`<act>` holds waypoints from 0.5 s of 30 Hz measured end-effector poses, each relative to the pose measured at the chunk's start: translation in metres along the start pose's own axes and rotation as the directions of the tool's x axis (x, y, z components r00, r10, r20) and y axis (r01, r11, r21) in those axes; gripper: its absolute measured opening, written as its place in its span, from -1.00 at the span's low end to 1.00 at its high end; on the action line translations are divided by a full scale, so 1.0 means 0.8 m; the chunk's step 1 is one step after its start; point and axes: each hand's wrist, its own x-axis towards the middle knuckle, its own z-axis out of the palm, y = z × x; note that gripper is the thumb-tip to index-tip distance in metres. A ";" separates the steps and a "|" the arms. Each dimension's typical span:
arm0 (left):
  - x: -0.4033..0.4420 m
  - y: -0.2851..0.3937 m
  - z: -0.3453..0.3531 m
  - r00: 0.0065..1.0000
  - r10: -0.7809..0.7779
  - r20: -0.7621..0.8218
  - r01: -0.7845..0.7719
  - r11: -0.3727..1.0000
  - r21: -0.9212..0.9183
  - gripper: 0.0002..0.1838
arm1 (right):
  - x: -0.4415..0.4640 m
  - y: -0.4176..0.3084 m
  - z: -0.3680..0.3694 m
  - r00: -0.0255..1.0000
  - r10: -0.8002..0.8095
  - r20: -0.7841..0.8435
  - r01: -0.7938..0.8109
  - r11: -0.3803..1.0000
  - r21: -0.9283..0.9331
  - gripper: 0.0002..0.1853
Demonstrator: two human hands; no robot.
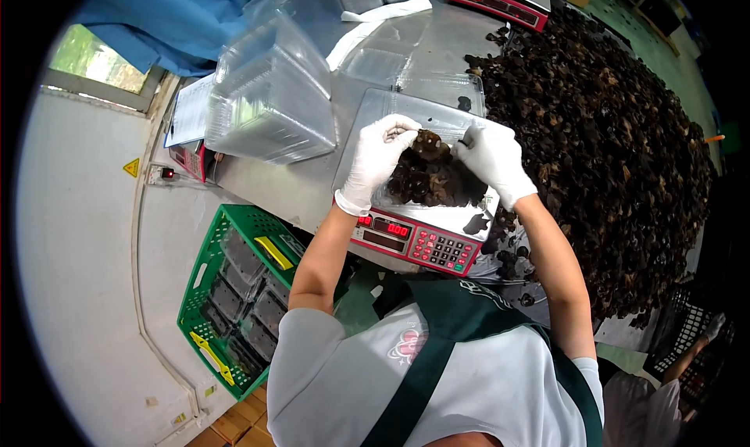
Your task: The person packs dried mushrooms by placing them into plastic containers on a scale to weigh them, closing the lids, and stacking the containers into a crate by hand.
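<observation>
My left hand (378,162), in a white glove, pinches the upper edge of a brown piece of wood ear fungus (430,144). My right hand (497,161), gloved as well, has its fingers curled at the other side of the heap; what they hold, if anything, is hidden. Between both hands lies a heap of dark wood ear (426,183), apparently in a clear plastic tray whose edges are hard to make out. It rests on the metal plate of a red scale (418,240) with a lit display. A loose dark piece (476,224) lies at the plate's front right.
A large pile of wood ear (601,142) covers the table to the right. Stacked clear plastic trays (269,95) stand at left. A green crate (205,291) with packed trays sits lower left. Another scale (500,5) is at the back. Another person's arm (687,361) shows lower right.
</observation>
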 end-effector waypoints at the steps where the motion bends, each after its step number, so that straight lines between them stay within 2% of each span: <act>1: -0.001 0.003 0.001 1.000 -0.020 0.004 0.020 1.000 0.024 -0.87 | -0.001 0.004 -0.008 0.999 0.038 0.009 -0.039 0.984 0.174 -0.70; 2: -0.002 0.006 0.003 0.999 -0.040 0.008 0.040 0.998 0.047 -0.87 | -0.002 0.004 -0.019 0.997 0.074 0.025 -0.078 0.936 0.343 -0.72; 3: -0.003 0.008 0.005 0.999 -0.041 0.009 0.040 0.998 0.047 -0.87 | -0.008 0.001 -0.035 0.961 0.167 0.222 -0.273 0.720 0.638 -0.80; 4: -0.004 0.010 0.008 1.000 -0.024 0.000 0.024 0.996 0.084 -0.87 | -0.010 0.012 -0.035 0.944 0.117 0.309 -0.322 0.536 0.780 -0.86; 6: -0.006 0.017 0.016 1.000 -0.004 -0.003 0.005 0.993 0.119 -0.87 | -0.023 0.024 -0.037 0.939 0.049 0.340 -0.343 0.212 0.915 -0.87; 7: -0.007 0.023 0.021 1.000 0.002 -0.012 0.001 0.981 0.192 -0.86 | -0.029 0.024 -0.038 0.944 -0.048 0.328 -0.328 0.006 0.945 -0.84; 8: -0.009 0.026 0.025 1.000 0.008 -0.019 -0.003 0.964 0.265 -0.86 | -0.032 0.022 -0.036 0.951 -0.063 0.303 -0.306 -0.043 0.951 -0.79; 10: -0.011 0.029 0.034 0.999 0.045 -0.007 -0.042 0.961 0.272 -0.85 | -0.042 0.009 -0.043 0.957 -0.034 0.289 -0.291 -0.112 0.950 -0.76; 11: -0.012 0.030 0.037 0.997 0.082 0.000 -0.079 0.958 0.277 -0.85 | -0.042 0.008 -0.040 0.954 -0.003 0.298 -0.298 -0.023 0.954 -0.77; 14: -0.013 0.036 0.042 0.993 0.113 0.029 -0.116 0.931 0.346 -0.83 | -0.046 0.000 -0.031 0.951 0.102 0.293 -0.308 0.427 0.850 -0.77; 15: -0.014 0.037 0.044 0.993 0.115 0.032 -0.118 0.930 0.347 -0.83 | -0.049 -0.009 -0.025 0.967 0.158 0.200 -0.255 0.583 0.771 -0.74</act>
